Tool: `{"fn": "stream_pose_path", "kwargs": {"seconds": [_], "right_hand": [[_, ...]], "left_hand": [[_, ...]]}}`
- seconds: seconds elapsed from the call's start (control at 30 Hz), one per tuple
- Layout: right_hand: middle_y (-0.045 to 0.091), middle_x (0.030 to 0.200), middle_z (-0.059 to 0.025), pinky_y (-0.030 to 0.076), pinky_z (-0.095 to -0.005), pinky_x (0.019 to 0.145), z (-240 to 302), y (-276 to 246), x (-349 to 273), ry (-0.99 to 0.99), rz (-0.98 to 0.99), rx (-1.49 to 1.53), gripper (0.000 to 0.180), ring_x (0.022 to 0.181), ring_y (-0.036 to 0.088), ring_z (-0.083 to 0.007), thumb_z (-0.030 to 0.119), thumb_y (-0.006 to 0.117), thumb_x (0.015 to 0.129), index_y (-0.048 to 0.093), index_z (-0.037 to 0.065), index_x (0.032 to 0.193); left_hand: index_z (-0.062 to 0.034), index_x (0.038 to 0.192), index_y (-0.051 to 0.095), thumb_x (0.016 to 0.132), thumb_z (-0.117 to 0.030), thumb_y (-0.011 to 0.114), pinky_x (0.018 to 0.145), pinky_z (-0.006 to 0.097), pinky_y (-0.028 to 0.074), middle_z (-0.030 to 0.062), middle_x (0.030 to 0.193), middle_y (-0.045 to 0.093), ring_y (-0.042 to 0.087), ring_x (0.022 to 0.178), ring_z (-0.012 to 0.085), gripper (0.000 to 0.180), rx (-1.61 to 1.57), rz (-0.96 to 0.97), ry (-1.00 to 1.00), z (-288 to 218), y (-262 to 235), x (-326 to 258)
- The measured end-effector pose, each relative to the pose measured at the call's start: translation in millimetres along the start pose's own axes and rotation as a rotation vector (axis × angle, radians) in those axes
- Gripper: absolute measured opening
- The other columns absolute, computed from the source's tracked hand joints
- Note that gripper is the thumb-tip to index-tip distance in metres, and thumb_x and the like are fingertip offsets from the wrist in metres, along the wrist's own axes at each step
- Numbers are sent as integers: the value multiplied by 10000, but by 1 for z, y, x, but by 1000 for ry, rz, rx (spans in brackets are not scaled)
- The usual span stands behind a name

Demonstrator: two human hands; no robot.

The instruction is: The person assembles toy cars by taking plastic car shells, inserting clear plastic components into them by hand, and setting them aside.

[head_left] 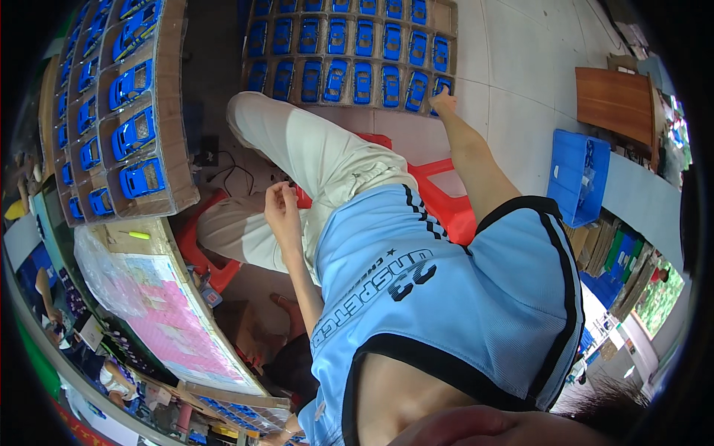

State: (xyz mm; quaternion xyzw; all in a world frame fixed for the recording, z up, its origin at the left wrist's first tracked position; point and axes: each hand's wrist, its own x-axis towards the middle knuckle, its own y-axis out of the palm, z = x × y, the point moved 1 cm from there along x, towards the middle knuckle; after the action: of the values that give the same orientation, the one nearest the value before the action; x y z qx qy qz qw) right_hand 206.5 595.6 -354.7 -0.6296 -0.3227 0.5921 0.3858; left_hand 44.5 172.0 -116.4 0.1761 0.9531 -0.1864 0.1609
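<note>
At the near right corner of a tray of toy cars (349, 106) on the floor, my right hand (445, 101) reaches down with its fingers closed on a blue toy car (442, 83). The car sits in or just over its compartment; my fingers partly cover it. Rows of similar blue car bodies (362, 82) fill the other compartments. My left hand (282, 204) hovers by my thigh, fingers curled in toward the thumb. Whatever it may hold is too small to make out.
A second tray of blue cars (135, 130) stands at the left on a workbench (178, 312), beside a plastic bag (108, 275) and a yellow-green pen-like tool (139, 235). Red stools (446, 197) are under and near me. At right are a blue crate (579, 178) and a wooden cabinet (613, 108).
</note>
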Motion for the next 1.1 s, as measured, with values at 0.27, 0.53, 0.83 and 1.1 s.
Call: {"fn": "stream_pose_path", "kwargs": {"seconds": [0.27,0.53,0.83,1.1], "right_hand": [[440,1178,-175,439,-422,856,9,12,29,-121,-115,-181,342,1113,473,-312,318,390,930,514,129,1186],[197,1426,-211,316,-466,967,29,-14,-14,-607,-129,-1114,471,1256,265,-383,287,498,844,457,103,1276],[429,1285,-226,480,-450,779,81,-66,34,-851,360,-909,615,902,594,-379,450,663,709,556,79,1187],[561,1099,-228,530,-426,725,190,-123,-242,-508,1391,284,626,872,616,-368,454,510,866,410,-31,1249]], "left_hand": [[25,926,557,894,-134,509,615,222,441,56,750,586,527,663,89,170,36,-111,38,-2,-6,-7],[26,877,566,860,-83,533,544,224,424,60,701,584,510,601,85,115,38,-178,116,-4,-17,-5],[12,851,590,812,-42,563,605,272,423,86,748,585,533,653,147,71,244,-688,391,-77,-107,-20],[19,885,610,757,-120,623,727,372,423,141,815,580,542,790,277,189,596,-1235,330,-38,-234,-10]]}}
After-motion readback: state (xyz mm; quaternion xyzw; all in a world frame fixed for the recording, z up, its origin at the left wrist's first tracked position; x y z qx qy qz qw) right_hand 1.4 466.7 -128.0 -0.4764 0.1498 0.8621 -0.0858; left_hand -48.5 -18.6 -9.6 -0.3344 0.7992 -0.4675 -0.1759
